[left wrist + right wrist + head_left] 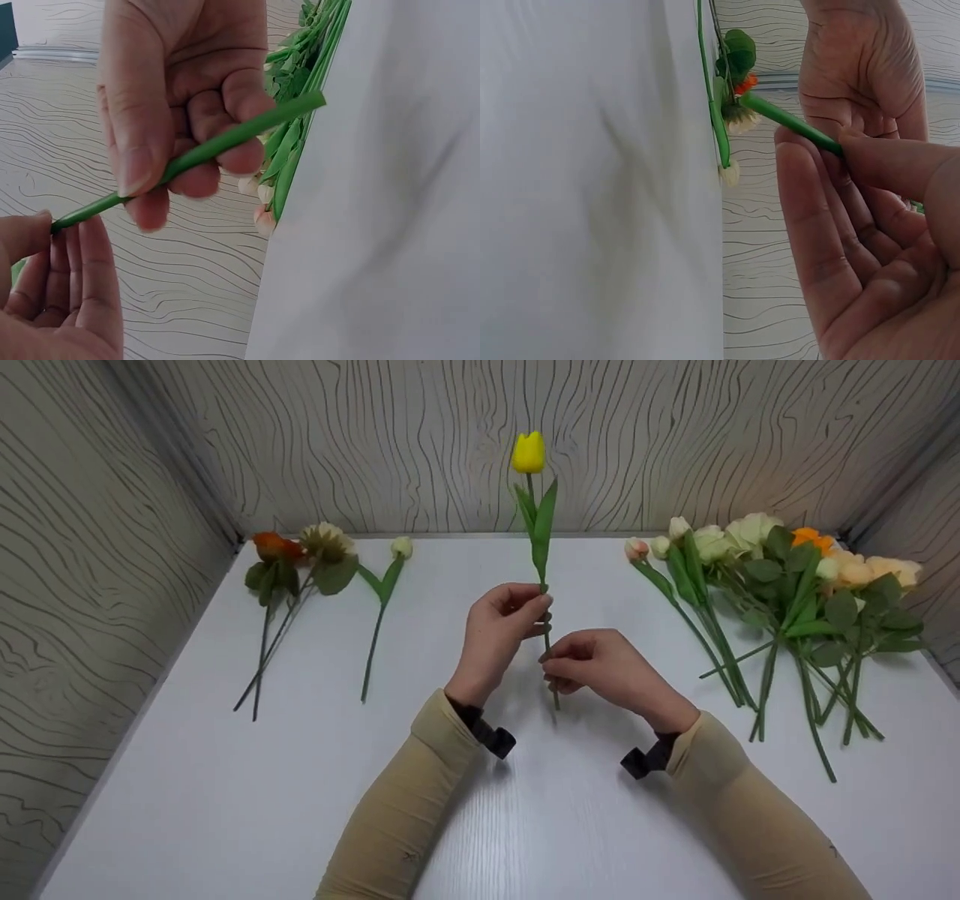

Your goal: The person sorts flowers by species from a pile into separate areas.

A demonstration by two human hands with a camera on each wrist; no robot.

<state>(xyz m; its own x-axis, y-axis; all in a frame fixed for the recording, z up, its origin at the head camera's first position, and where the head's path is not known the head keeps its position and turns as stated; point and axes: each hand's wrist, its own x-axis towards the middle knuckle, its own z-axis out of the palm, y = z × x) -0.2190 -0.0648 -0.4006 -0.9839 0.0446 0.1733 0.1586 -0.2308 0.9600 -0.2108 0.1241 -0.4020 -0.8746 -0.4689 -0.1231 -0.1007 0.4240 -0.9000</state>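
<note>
A yellow tulip (529, 453) with green leaves stands upright in front of the person, its bloom at the top. The left hand (501, 630) pinches its stem just below the leaves. Lower down, the right hand (604, 669) pinches the same stem between thumb and fingers, and the cut end sticks out below. In the left wrist view the green stem (225, 141) runs across the right hand's fingers, its end free. The right wrist view shows the stem's end (791, 120) jutting past the right thumb and forefinger.
On the left of the white table (247, 802) lie an orange-red flower (276, 546), a cream flower (327, 541) and a white tulip (402, 547). A heap of several flowers (795, 562), with tulips and leafy stems, lies at the right. A patterned wall (420, 450) stands behind.
</note>
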